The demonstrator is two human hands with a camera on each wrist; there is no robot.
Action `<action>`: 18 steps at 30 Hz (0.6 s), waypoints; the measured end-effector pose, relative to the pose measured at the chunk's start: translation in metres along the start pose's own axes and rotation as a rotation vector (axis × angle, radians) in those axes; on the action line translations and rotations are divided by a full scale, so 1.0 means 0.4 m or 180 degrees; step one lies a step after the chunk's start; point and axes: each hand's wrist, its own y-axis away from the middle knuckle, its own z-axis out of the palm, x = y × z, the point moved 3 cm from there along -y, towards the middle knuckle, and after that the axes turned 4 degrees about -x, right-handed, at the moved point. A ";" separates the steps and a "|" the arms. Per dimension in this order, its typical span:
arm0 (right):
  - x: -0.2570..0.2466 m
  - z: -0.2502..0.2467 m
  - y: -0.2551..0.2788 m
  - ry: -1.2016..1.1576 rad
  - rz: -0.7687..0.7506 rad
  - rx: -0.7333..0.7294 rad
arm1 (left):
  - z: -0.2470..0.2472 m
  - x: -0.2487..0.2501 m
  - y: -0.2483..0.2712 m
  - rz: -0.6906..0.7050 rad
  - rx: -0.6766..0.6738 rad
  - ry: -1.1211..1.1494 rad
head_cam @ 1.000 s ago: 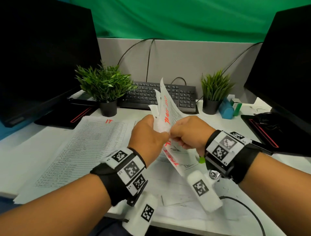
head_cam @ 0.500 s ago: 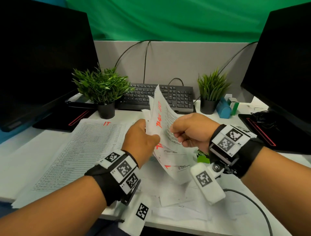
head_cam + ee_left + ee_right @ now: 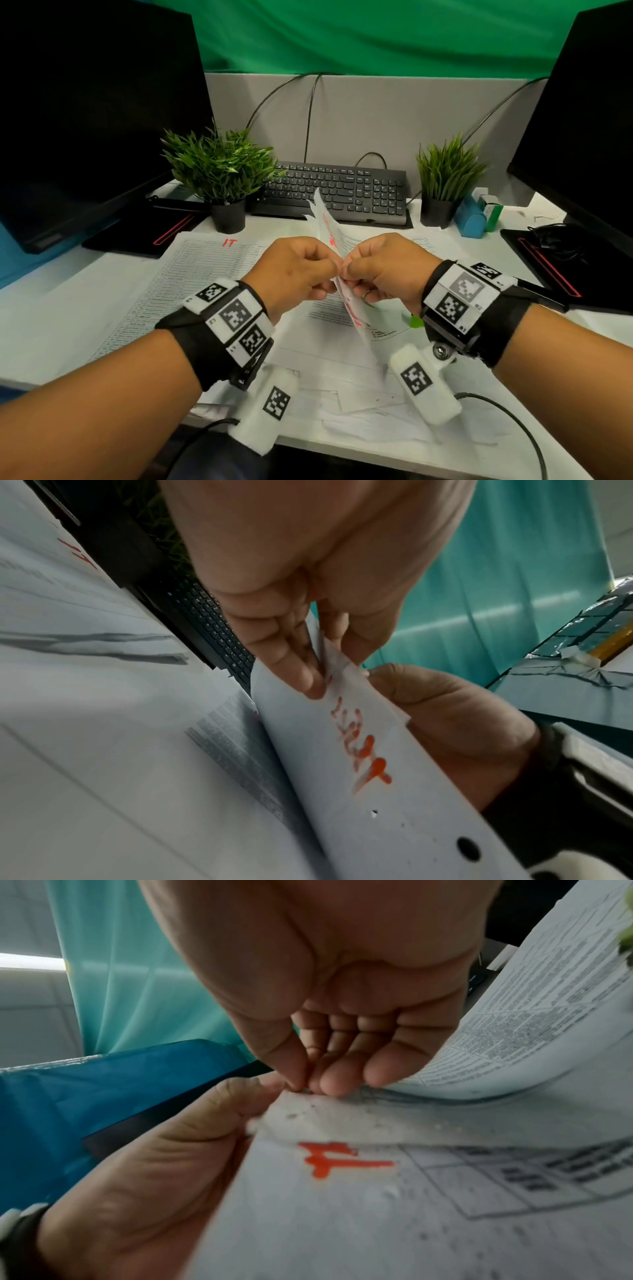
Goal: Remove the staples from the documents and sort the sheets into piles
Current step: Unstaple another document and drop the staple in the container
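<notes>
1. The left hand [image 3: 297,270] is pinching the corner of a white stapled document with red handwriting [image 3: 363,750], held upright between both hands.
2. The right hand [image 3: 308,1069] is nipping a tiny metal staple [image 3: 306,1090] at that corner.
3. Tugging hard is likely risking a torn corner; the staple may drop among the loose printed sheets [image 3: 191,274] lying below the hands.

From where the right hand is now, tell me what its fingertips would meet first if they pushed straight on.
The right hand already pinches the corner of the stapled document. Pushed on, its fingertips would likely meet the left hand's thumb first, though depth is unclear.
</notes>
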 end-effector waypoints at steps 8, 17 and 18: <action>0.002 0.004 -0.006 0.0089 -0.0043 0.0168 | -0.003 0.000 -0.016 -0.0164 0.0030 0.0031; -0.057 0.050 0.035 0.2259 -0.0224 -0.0090 | -0.015 -0.006 -0.020 -0.0639 -0.0020 0.0858; -0.056 0.059 0.026 0.2592 -0.0269 0.0019 | -0.012 0.003 -0.017 -0.0659 -0.0068 0.0988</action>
